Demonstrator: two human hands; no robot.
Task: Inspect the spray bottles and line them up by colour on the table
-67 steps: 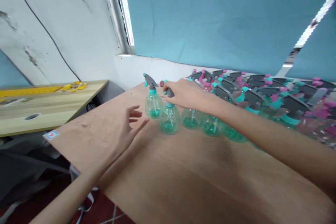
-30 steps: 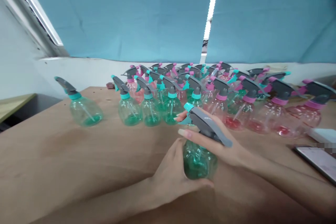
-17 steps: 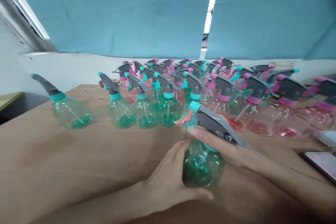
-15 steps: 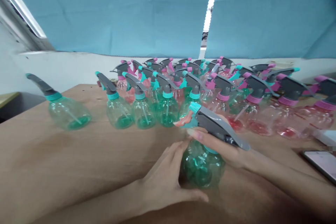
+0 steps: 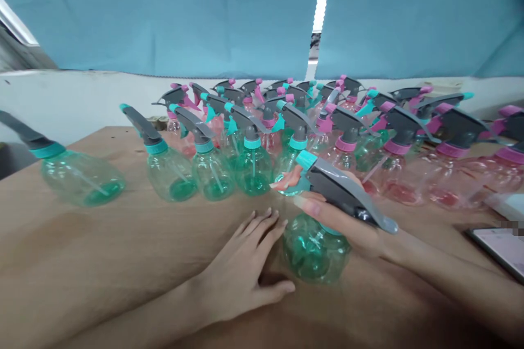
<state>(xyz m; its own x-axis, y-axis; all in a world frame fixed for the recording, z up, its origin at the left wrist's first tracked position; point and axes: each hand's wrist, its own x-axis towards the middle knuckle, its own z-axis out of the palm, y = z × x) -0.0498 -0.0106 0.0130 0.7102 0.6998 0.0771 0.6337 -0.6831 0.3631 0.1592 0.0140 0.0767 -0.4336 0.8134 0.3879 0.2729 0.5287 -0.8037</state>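
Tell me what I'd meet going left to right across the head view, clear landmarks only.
Leftmost green spray bottle, second green spray bottle, left hand, nearest green spray bottle, phone. The right hand overlaps the nearest green spray bottle, so it is left out.

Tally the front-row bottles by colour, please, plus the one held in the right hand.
Green bottles, front row: 5
Pink bottles, front row: 4
Held green bottle, in the right hand: 1
Total: 10
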